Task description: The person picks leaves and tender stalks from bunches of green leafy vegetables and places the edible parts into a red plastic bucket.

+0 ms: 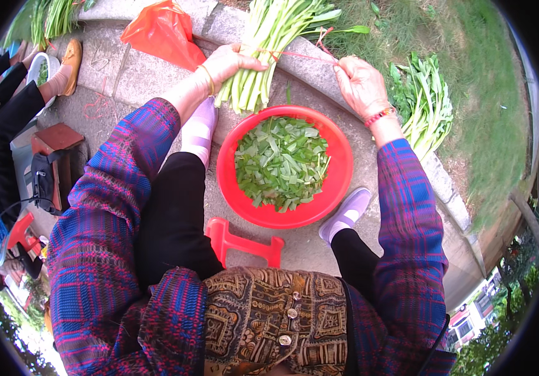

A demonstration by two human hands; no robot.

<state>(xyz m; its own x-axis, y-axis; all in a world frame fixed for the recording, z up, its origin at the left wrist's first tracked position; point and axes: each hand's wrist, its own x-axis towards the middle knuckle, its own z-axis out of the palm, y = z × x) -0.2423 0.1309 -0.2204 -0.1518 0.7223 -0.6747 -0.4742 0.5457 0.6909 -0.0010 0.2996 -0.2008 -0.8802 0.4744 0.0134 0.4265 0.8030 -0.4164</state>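
My left hand (228, 64) grips a bundle of leafy green stalks (249, 87) near its cut ends, above the stone curb. A thin red plastic string (308, 57) goes around the stalks and stretches taut to the right. My right hand (361, 82) pinches the string's far end between thumb and fingers. Below the bundle, between my feet, a red plastic basin (288, 221) holds chopped green leaves (282, 162). A second pile of leafy stalks (423, 108) lies on the curb and grass beyond my right wrist.
A red plastic bag (163, 35) lies on the paving at upper left. A red plastic stool (246, 244) is beneath me. Other people sit at the left, near a white basket (43, 70), a brown box (57, 136) and a black bag (43, 181). Grass borders the curb at right.
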